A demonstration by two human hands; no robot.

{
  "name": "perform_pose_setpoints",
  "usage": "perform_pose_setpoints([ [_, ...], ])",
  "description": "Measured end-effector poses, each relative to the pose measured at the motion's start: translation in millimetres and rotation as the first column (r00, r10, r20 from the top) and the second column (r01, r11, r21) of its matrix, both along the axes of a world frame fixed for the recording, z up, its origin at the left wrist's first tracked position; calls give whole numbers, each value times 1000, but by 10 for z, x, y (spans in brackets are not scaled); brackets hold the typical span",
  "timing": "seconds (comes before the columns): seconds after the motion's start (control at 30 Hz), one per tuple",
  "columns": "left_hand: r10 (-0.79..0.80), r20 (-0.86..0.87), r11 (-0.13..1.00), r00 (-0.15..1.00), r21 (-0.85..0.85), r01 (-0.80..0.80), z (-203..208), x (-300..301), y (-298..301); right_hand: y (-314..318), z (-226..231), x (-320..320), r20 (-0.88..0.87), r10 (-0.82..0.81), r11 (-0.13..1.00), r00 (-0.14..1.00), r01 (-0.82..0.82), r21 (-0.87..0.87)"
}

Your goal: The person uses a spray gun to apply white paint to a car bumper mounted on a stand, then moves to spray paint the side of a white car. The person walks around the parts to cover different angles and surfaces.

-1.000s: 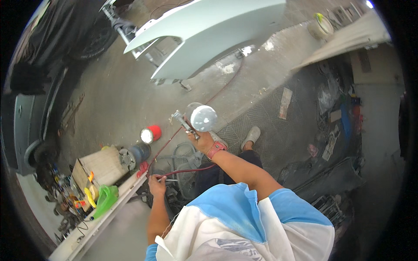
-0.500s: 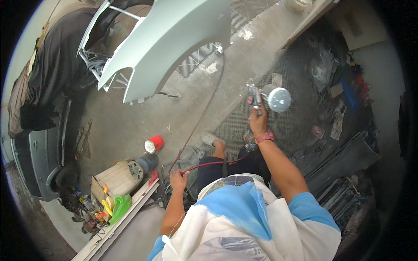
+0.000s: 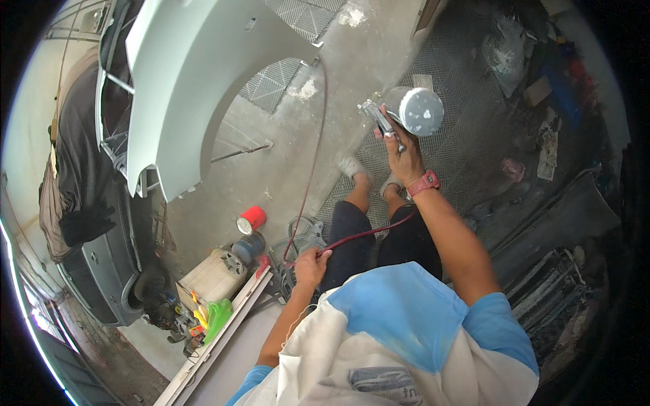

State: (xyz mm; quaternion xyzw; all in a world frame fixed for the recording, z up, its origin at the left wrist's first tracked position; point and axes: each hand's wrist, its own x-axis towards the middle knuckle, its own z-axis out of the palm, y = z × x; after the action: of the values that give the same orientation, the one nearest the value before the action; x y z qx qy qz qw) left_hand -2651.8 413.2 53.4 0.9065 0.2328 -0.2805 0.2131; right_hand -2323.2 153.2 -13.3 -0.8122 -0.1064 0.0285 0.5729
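Head view: a big pale car fender (image 3: 183, 88) stands on a rack at far left, above the concrete floor (image 3: 284, 169). Dark panels (image 3: 569, 223) lie at right. A tan box (image 3: 210, 277) and a red can (image 3: 252, 219) sit near left, between the fender and the person. The right hand (image 3: 405, 157) is closed around a spray gun (image 3: 399, 115), held up at centre right. The left hand (image 3: 310, 260) pinches the red hose (image 3: 365, 233) beside the knees.
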Motion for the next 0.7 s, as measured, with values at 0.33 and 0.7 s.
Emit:
perform_pose_setpoints([
  [0.33, -303, -76, 951, 950, -91, 296, -1728, 1211, -904, 267, -1684, 1036, -85, 257, 965, 963, -252, 70],
  [0.7, -590, -121, 783, 798, 155, 602, -2896, 1964, -708, 1011, -4137, 2085, -298, 173, 983, 939, -144, 118],
])
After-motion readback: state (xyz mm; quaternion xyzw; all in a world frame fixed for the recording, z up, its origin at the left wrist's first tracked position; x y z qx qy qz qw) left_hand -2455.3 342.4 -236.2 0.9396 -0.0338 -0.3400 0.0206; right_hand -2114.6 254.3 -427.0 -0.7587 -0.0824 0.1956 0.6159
